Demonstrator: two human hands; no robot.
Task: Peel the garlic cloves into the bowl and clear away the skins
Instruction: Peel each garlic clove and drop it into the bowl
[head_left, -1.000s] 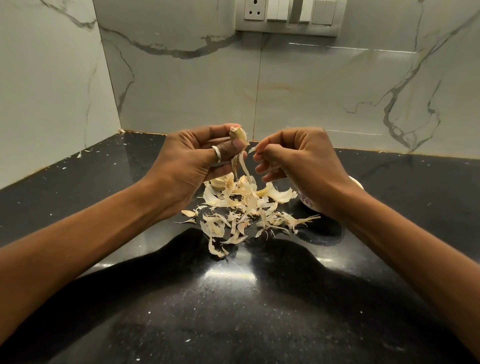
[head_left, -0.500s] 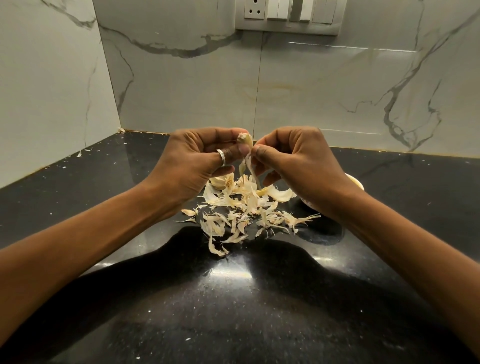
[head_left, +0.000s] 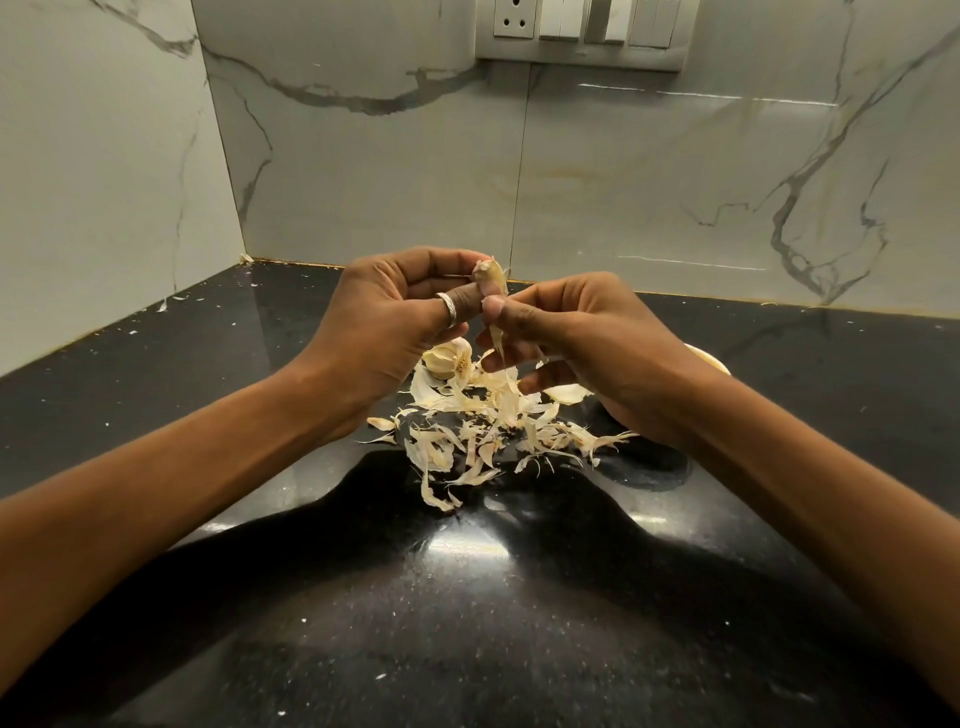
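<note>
My left grip pinches a small, pale, half-skinned garlic clove between thumb and curled forefinger, holding it in the air above the heap of papery cream garlic skins that lies on the glossy black stone table. A silver ring sits on that grip. My right grip is close against the left one, above the heap's right half. Its thumb and forefinger pinch a thin strip of skin that hangs from the clove's lower end down toward the heap, and its other fingers curl loosely beneath. At the heap's far left edge, under my left grip, lies a partly broken white garlic bulb. To the right of the heap, mostly hidden behind my right wrist, only the cream rim of a bowl shows, and I cannot see inside it. Loose flecks of skin are scattered on the table left of the heap.
</note>
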